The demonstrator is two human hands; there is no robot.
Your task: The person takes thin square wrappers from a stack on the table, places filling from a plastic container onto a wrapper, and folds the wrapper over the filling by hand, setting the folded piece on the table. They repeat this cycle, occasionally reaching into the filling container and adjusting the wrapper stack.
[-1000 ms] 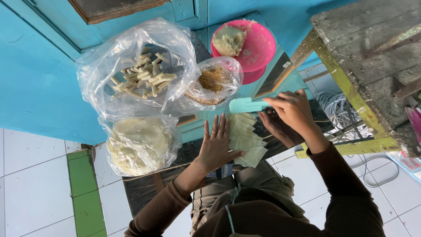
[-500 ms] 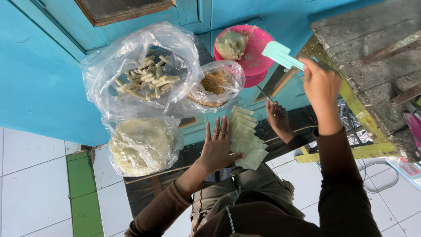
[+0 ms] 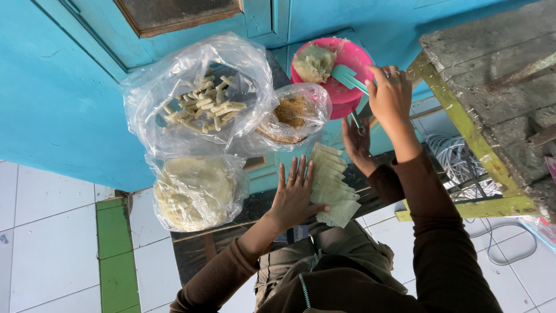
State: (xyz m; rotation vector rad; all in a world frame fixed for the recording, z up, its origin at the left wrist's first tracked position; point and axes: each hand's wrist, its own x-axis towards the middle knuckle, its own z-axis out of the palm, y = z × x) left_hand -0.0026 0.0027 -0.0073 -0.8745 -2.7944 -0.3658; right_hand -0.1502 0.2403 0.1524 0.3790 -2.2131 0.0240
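Observation:
My left hand [image 3: 292, 194] lies flat, fingers spread, on the dark glossy tabletop [image 3: 231, 217]. Its thumb touches a row of pale overlapping dough wrappers [image 3: 331, 185]. My right hand [image 3: 389, 95] is shut on the handle of a teal spatula [image 3: 347, 76]. The spatula's blade reaches into a pink bowl [image 3: 353, 55] that holds a lump of pale green filling [image 3: 313, 62]. Below that hand, the shiny table shows what looks like its dark reflection [image 3: 356, 145].
A large clear bag of rolled pale sticks [image 3: 202, 104] sits at the far left, with a bag of round wrappers [image 3: 194, 194] nearer me. A small bag of brown crumbs [image 3: 292, 113] lies between them and the bowl. A worn wooden bench [image 3: 492, 87] stands at right, cables [image 3: 457, 165] beneath.
My right hand has carried the teal spatula from above the wrappers up and away to the pink bowl. My left hand has stayed flat beside the wrappers.

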